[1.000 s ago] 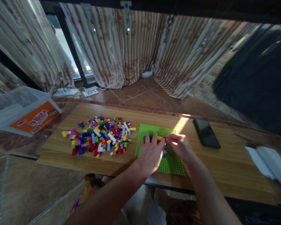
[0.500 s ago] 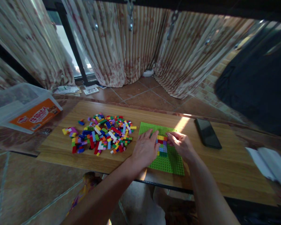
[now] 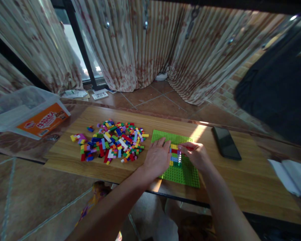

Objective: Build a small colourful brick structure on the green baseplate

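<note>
My left hand [image 3: 157, 157] lies palm down over the left part of the green baseplate [image 3: 187, 175], fingers stretched out and the tips beside the bricks. A small block of bricks [image 3: 175, 159] in yellow, red, blue and teal rows stands on the plate between my hands, partly covered by the left one. At its far right corner, my right hand [image 3: 195, 154] has thumb and forefinger pinched together, touching the end of the yellow brick [image 3: 174, 147] row. A bit of red shows at these fingers, but what they grip is too small to tell.
Left of the plate, a heap of loose bricks [image 3: 115, 142] spreads over the wooden table [image 3: 72, 160]. A clear plastic box [image 3: 42, 120] stands at the far left. To the right lie a black phone [image 3: 225, 144] and white paper [image 3: 286, 177].
My right fingertips have come in over the corner of the bricks, covering the orange spot seen before. Sunlight now strikes the bricks' right edge. My left hand stays flat; the whole view has shifted slightly.
</note>
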`<state>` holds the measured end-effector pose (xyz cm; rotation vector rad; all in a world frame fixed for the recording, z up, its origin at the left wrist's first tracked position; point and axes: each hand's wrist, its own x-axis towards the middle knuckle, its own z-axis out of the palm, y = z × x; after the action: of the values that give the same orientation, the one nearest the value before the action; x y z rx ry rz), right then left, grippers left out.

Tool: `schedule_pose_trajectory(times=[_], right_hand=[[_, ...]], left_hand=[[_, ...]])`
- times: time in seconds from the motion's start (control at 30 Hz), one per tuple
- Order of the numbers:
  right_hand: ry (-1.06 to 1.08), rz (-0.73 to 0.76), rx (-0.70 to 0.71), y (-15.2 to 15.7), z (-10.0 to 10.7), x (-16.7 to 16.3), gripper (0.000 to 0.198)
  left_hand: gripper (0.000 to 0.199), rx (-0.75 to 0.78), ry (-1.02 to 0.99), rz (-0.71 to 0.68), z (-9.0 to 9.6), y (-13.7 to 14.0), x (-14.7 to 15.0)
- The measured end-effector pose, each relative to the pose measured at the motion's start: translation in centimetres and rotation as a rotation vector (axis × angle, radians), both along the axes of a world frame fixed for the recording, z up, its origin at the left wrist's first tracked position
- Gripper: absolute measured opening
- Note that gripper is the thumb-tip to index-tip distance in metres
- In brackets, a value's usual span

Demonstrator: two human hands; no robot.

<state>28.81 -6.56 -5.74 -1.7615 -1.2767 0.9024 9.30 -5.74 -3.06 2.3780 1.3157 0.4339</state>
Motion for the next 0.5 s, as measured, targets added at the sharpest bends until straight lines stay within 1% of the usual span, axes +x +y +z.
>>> schedule_pose_trajectory(times=[0.1,0.2,0.27,0.33,0.37,0.43,0.47,0.5], right_hand=[[-0.032,-0.008,-0.004,0.0,0.0,-0.1,0.030],[-0.047,-0.001,0.000,0.0,0.1,-0.2,0.029],[-0.065,0.016,0.002,0.0,0.2,-0.3,0.030],[-0.092,0.031,0.010,0.0,0.3,-0.4,0.032],[-0.111,0.038,0.017,0.0,0.4,-0.5,0.032],[-0.155,0.052,0.031,0.0,0.7,-0.6,0.032],[-0.173,0.065,0.034,0.1,0.8,-0.7,0.031],[-0.187,0.083,0.034,0.1,0.9,-0.7,0.032]], left_hand=[[0.046,-0.008,-0.038,0.005,0.1,0.1,-0.1],[0.045,-0.043,-0.123,0.035,0.1,0.7,-0.1],[0.042,-0.071,-0.227,0.082,0.6,1.7,-0.2],[0.033,-0.169,-0.392,0.100,1.7,2.9,-0.6],[0.029,-0.251,-0.495,0.079,2.6,3.4,-1.0],[0.026,-0.454,-0.720,-0.062,4.2,3.5,-2.8],[0.027,-0.522,-0.806,-0.155,4.7,2.8,-4.1],[0.030,-0.556,-0.866,-0.252,4.9,1.5,-5.8]])
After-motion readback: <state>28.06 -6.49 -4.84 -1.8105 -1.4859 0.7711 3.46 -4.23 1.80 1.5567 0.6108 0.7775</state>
